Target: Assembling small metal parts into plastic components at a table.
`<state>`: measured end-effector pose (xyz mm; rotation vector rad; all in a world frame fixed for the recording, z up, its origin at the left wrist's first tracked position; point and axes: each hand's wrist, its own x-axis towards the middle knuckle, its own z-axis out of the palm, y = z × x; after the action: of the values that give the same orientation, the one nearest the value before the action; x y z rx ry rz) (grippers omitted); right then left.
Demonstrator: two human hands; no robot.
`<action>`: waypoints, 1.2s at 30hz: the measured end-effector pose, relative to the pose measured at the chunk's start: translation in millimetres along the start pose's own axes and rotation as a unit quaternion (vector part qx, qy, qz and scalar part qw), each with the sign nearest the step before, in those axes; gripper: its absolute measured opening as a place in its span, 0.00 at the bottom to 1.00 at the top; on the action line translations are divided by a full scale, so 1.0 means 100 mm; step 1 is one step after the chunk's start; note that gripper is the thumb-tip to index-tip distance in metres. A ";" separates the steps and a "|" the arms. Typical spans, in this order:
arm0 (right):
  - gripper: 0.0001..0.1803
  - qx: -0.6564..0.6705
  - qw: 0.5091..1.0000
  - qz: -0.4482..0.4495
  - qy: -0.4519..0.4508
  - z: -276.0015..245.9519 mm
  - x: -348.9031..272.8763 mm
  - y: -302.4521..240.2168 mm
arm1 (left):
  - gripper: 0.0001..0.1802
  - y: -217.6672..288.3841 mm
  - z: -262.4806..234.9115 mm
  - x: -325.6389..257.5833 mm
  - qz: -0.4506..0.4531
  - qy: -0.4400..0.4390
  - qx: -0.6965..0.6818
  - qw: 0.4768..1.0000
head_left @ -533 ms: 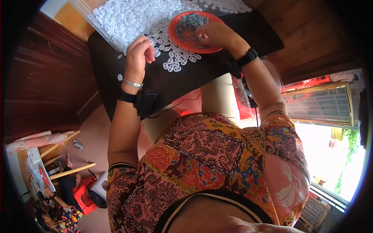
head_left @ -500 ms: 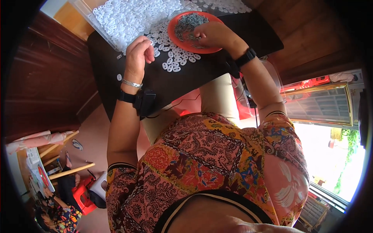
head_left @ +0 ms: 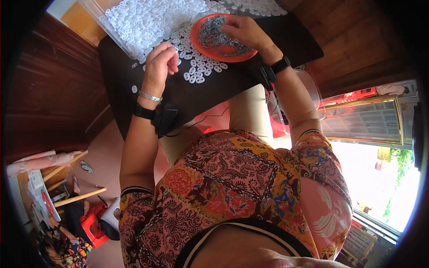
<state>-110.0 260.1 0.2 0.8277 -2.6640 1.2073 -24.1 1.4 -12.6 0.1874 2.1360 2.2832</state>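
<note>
My left hand (head_left: 161, 62) is closed above the dark table, pinching a small white oval plastic piece whose edge shows at the fingertips. Over the orange-red plate (head_left: 243, 57) my right hand (head_left: 245, 33) has thumb and fingers drawn together; whatever lies between them is too small to make out. A heap of small grey metal screws or pins (head_left: 214, 38) covers much of the plate. Loose white two-holed oval pieces (head_left: 202, 69) lie on the table between my hands and along the plate's left rim.
A clear plastic bin (head_left: 107, 31) heaped with the same white pieces (head_left: 138, 22) stands at the far left of the table (head_left: 178, 102). More pieces spread behind the plate. At the lower left, another person (head_left: 67, 245) is near a red stool (head_left: 92, 225).
My right hand has lifted slightly and shifted up from the middle of the plate, uncovering more grey metal pieces. My left hand stays nearly in place, still pinching the white piece.
</note>
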 end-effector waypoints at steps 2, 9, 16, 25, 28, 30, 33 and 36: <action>0.12 0.077 0.996 0.047 -0.015 -0.01 -0.01 -0.02 | 0.11 0.02 0.03 -0.02 -0.005 -0.006 0.005 1.000; 0.14 0.135 0.989 0.059 -0.022 0.10 -0.04 0.03 | 0.12 0.25 0.09 -0.15 0.013 0.010 -0.007 1.000; 0.08 0.206 0.978 0.036 0.005 0.18 -0.04 0.21 | 0.11 0.45 0.17 -0.41 0.046 -0.012 -0.003 0.999; 0.10 -0.084 0.993 0.014 0.080 0.14 -0.03 0.06 | 0.12 -0.21 0.29 -0.83 -0.030 0.059 -0.056 0.996; 0.09 -0.167 0.975 -0.075 0.127 0.16 0.00 0.06 | 0.12 -0.23 0.29 -0.86 -0.024 0.072 -0.055 0.996; 0.09 -0.156 0.983 -0.070 0.061 0.22 0.03 -0.02 | 0.11 -0.25 0.27 -0.87 -0.017 0.073 -0.062 0.995; 0.09 -0.175 0.980 -0.067 -0.063 0.35 0.10 -0.16 | 0.13 -0.29 0.22 -0.88 -0.023 0.059 -0.033 0.997; 0.09 -0.237 0.960 -0.075 -0.129 0.47 0.14 -0.20 | 0.12 -0.32 0.21 -0.91 -0.016 0.055 -0.025 0.998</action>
<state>-105.5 209.0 -13.9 1.1270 -2.8381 0.4152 65.3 17.0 -50.9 0.0291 2.1117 2.3789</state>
